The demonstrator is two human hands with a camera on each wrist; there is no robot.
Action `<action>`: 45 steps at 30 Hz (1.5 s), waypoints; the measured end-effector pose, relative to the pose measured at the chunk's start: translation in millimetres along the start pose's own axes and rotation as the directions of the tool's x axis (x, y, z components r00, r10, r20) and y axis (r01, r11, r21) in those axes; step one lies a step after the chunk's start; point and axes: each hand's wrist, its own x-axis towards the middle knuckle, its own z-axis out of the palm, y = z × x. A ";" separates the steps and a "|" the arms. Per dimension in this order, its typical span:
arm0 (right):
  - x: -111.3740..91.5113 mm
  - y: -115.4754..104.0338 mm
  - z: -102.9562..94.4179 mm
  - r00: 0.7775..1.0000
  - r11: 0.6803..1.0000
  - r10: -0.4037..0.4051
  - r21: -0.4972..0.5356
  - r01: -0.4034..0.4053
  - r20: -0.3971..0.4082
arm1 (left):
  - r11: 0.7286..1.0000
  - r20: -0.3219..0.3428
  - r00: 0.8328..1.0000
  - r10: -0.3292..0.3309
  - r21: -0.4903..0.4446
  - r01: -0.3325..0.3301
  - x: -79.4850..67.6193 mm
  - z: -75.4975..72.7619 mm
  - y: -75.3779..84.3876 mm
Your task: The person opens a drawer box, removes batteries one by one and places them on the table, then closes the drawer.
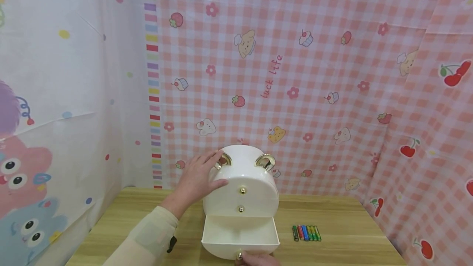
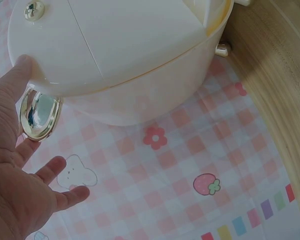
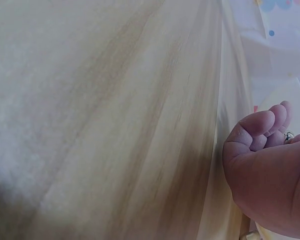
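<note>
A white bear-shaped drawer box [image 1: 241,194] with gold ears stands on the table. Its bottom drawer [image 1: 240,231] is pulled out and shows a bare inside. At the upper left of the box, my left hand [image 1: 197,177] rests beside the gold ear [image 2: 41,114]. In the left wrist view its thumb touches the rounded front edge while the other fingers spread out loosely. My right hand [image 1: 258,260] pinches the gold knob [image 1: 239,255] of the bottom drawer. From the right wrist, the curled fingers [image 3: 257,122] show and the knob is mostly covered.
Several small coloured batteries [image 1: 306,233] lie in a row on the wooden table [image 1: 343,216], right of the box. A pink checked cloth [image 1: 295,114] hangs behind the table, and a white patterned cloth [image 1: 74,93] hangs on the left.
</note>
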 end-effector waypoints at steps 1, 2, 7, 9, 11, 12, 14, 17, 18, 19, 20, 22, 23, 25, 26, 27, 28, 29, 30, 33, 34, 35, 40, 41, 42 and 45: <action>0.2 -0.8 -0.7 1.000 1.000 0.004 -0.012 -0.004 0.007 | 1.000 -0.001 1.000 0.001 0.002 -0.001 0.0 0.2 -0.1; 0.4 -1.4 -1.3 1.000 1.000 0.012 -0.018 -0.012 0.018 | 1.000 -0.002 1.000 0.001 0.004 -0.001 0.0 0.3 -0.2; 3.3 -4.2 -5.7 0.990 0.998 0.063 0.006 -0.064 0.125 | 1.000 -0.011 1.000 0.004 0.010 -0.004 -0.3 1.1 -0.8; 4.2 -5.0 -6.1 0.988 0.998 0.066 0.010 -0.068 0.137 | 1.000 -0.013 1.000 0.004 0.009 -0.004 -0.4 1.3 -0.9; 4.3 -5.8 -5.1 0.992 0.998 0.058 0.001 -0.058 0.116 | 1.000 -0.013 1.000 0.004 0.007 -0.004 -0.4 1.3 -0.9; 4.2 -6.1 -4.3 0.994 0.998 0.056 -0.002 -0.057 0.098 | 1.000 -0.013 1.000 0.003 0.006 -0.003 -0.4 1.3 -0.9; 3.6 -6.5 -2.3 0.997 0.999 0.053 -0.008 -0.053 0.057 | 1.000 -0.013 1.000 0.000 0.004 0.000 -0.4 1.3 -0.8; 2.5 -7.3 1.0 0.999 0.999 0.047 -0.005 -0.047 0.000 | 1.000 -0.013 1.000 -0.002 0.004 0.002 -0.2 1.4 -0.7; 2.2 -7.5 1.7 0.999 0.999 0.046 0.000 -0.046 -0.017 | 1.000 -0.014 1.000 -0.002 0.004 0.002 -0.1 1.4 -0.6; 2.1 -7.9 2.2 0.999 0.999 0.043 0.000 -0.043 -0.034 | 1.000 -0.013 1.000 -0.002 0.004 0.002 -0.1 1.2 -0.5; 2.0 -8.3 2.6 0.998 0.999 0.041 -0.004 -0.041 -0.051 | 1.000 -0.012 1.000 -0.002 0.005 0.002 0.0 1.1 -0.3; 2.4 -9.4 2.4 0.996 0.999 0.049 -0.002 -0.049 -0.069 | 1.000 -0.009 1.000 -0.003 0.007 0.003 0.1 0.9 0.2; 2.6 -10.0 2.0 0.995 0.998 0.058 -0.001 -0.059 -0.077 | 1.000 -0.007 1.000 -0.004 0.006 0.004 0.2 0.8 0.3; 3.3 -11.3 1.0 0.994 0.997 0.074 -0.012 -0.076 -0.083 | 1.000 -0.003 1.000 -0.006 0.008 0.006 0.3 0.7 0.5; 3.8 -11.8 0.5 0.993 0.996 0.080 -0.020 -0.082 -0.084 | 1.000 -0.001 1.000 -0.007 0.008 0.007 0.3 0.8 0.4; 4.2 -12.4 0.1 0.993 0.996 0.087 -0.025 -0.089 -0.084 | 1.000 0.000 1.000 -0.008 0.009 0.008 0.4 0.7 0.4; 4.8 -12.8 -0.3 0.992 0.995 0.091 -0.033 -0.094 -0.086 | 1.000 0.000 1.000 -0.009 0.010 0.009 0.4 0.7 0.4; 5.2 -13.3 -0.3 0.992 0.994 0.092 -0.042 -0.096 -0.090 | 1.000 0.000 1.000 -0.009 0.010 0.009 0.4 0.5 0.5; 5.7 -13.8 -0.4 0.991 0.994 0.093 -0.050 -0.098 -0.092 | 1.000 -0.001 1.000 -0.009 0.010 0.009 0.4 0.4 0.5; 6.5 -15.6 0.6 0.990 0.993 0.094 -0.067 -0.101 -0.102 | 1.000 -0.003 1.000 -0.008 0.009 0.008 0.2 0.0 0.9; 6.7 -16.2 1.0 0.990 0.992 0.090 -0.074 -0.098 -0.106 | 1.000 -0.003 1.000 -0.008 0.009 0.008 0.2 0.0 0.8; 6.8 -16.9 1.6 0.990 0.992 0.086 -0.078 -0.095 -0.109 | 1.000 -0.003 1.000 -0.008 0.009 0.009 0.2 -0.1 0.9; 6.5 -19.2 4.4 0.991 0.992 0.077 -0.088 -0.087 -0.114 | 1.000 0.002 1.000 -0.011 0.011 0.011 -0.1 -0.6 1.0; 6.3 -19.6 4.9 0.991 0.992 0.076 -0.088 -0.087 -0.114 | 1.000 0.003 1.000 -0.011 0.010 0.011 -0.2 -0.9 1.2; 6.2 -19.9 5.3 0.991 0.992 0.076 -0.089 -0.087 -0.114 | 1.000 0.004 1.000 -0.012 0.008 0.012 -0.3 -1.1 1.3; 6.2 -20.6 6.3 0.991 0.993 0.076 -0.086 -0.086 -0.114 | 1.000 0.004 1.000 -0.011 0.005 0.011 -0.3 -1.0 1.1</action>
